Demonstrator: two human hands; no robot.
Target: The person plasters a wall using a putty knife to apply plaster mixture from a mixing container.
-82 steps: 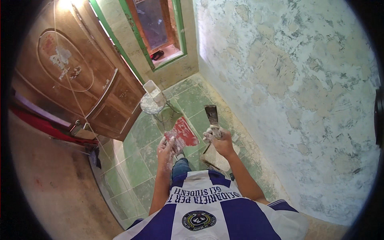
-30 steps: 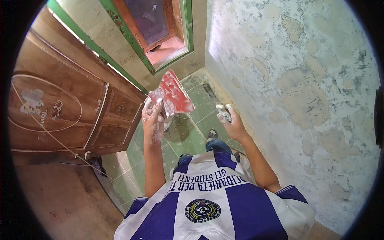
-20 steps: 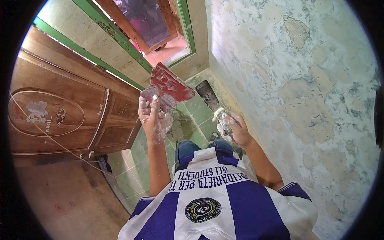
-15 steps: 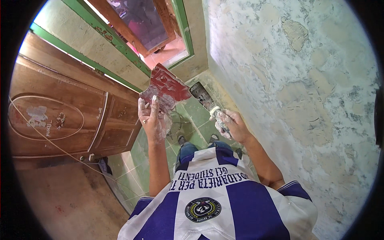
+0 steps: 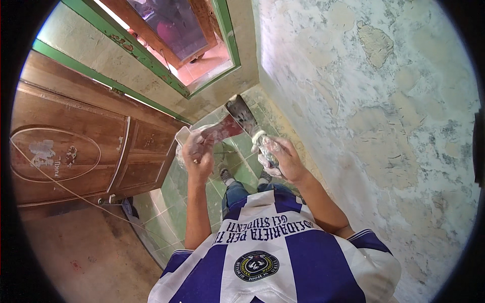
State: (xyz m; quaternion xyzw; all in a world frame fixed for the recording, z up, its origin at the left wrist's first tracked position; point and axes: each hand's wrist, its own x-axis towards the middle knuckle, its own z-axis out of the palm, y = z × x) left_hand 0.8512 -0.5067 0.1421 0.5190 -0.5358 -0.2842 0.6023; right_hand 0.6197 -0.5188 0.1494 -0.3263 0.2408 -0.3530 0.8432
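Observation:
My left hand [image 5: 198, 155], coated in white paste and a little blurred, is closed on a red flat scraper plate [image 5: 228, 127], which is tilted so that only part of its face shows. My right hand [image 5: 285, 159], also smeared with white, grips the handle of a putty knife [image 5: 242, 113]. Its dark metal blade points up and to the left, and it overlaps the right edge of the red plate; whether the two touch I cannot tell. White paste sits around the neck of the knife.
Along the right runs a patchy, plastered wall [image 5: 348, 136]. A brown wooden door [image 5: 96, 136] with a loose cable [image 5: 55, 174] lies to the left. Ahead is a green-framed window [image 5: 235, 48] with a wooden sash. Green tiles [image 5: 174, 212] cover the floor under my feet.
The red plate has tipped from facing up to nearly edge-on as my left hand turned over. My right hand has shifted slightly left, bringing the blade across the plate's edge.

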